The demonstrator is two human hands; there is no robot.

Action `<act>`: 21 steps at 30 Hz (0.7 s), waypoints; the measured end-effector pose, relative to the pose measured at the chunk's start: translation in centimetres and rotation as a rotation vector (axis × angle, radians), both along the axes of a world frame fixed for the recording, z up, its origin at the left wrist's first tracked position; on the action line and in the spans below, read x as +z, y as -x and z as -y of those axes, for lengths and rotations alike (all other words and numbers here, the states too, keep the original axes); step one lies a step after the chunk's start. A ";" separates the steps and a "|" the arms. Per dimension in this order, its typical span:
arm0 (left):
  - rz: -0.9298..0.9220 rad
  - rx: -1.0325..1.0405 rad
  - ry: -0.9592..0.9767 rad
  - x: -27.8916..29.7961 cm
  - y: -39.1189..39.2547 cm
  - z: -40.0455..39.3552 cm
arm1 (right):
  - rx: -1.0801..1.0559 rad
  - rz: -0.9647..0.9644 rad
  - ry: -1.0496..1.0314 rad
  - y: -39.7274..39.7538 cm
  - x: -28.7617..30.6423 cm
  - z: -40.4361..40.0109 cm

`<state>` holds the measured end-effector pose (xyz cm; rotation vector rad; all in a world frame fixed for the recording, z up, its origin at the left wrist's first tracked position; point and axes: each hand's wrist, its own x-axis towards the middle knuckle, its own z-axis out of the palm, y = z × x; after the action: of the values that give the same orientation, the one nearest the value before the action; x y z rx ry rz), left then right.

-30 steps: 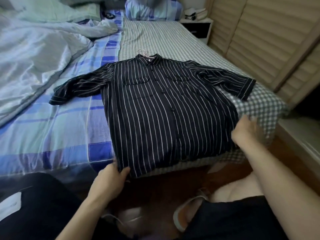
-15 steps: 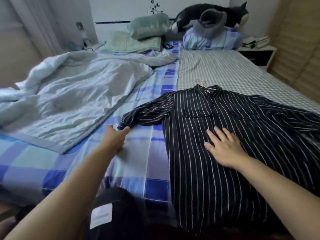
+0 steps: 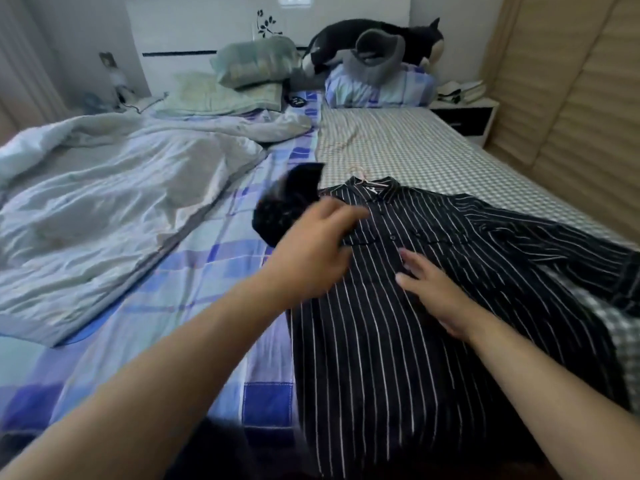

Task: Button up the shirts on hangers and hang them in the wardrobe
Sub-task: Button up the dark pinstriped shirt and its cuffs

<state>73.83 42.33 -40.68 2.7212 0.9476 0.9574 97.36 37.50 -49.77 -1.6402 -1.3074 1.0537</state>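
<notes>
Bed (image 3: 194, 306) is being occupied by striped shirt (image 3: 415, 323), buttoned on hanger (image 3: 360, 174); no writing legible. Sleeve (image 3: 287, 209) is being gripped by left hand (image 3: 311, 251). Shirt front is being pressed by right hand (image 3: 436, 292), fingers straight.

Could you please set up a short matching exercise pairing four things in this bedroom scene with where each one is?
Things:
1. striped shirt
2. right hand
3. plush cat
4. crumpled duvet

Places:
A. left half of the bed
B. on the pillow at the headboard
C. flat on the shirt front
D. spread on the bed, hanger in its collar

Pairs: 1-D, 2-C, 3-B, 4-A
</notes>
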 end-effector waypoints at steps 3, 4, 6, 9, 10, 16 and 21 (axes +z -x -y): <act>-0.352 -0.288 -0.062 -3.8 -2.3 4.2 | -0.221 -0.295 -0.094 -2.8 1.5 2.1; -0.322 -0.281 -0.056 -5.0 -2.1 4.6 | -0.227 -0.295 -0.072 -3.6 1.6 2.8; -0.218 -0.115 -0.027 -6.8 -1.2 4.1 | -0.204 -0.277 -0.015 -4.7 1.4 4.2; -0.251 0.315 0.165 -9.2 1.1 1.7 | -0.219 -0.250 0.006 -4.8 0.1 5.0; -0.324 0.415 0.254 -10.0 1.9 1.0 | -0.236 -0.202 -0.002 -4.4 -0.1 4.9; -0.198 0.593 0.412 -11.6 4.7 -1.7 | -0.374 0.192 -0.048 -2.5 0.3 2.6; -0.288 0.622 0.142 -9.7 1.4 -4.6 | -0.394 0.459 0.051 0.6 -0.4 -1.8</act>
<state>72.39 46.97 -50.41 2.5164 1.9033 0.5248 96.80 39.26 -50.20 -2.1523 -1.1639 0.4929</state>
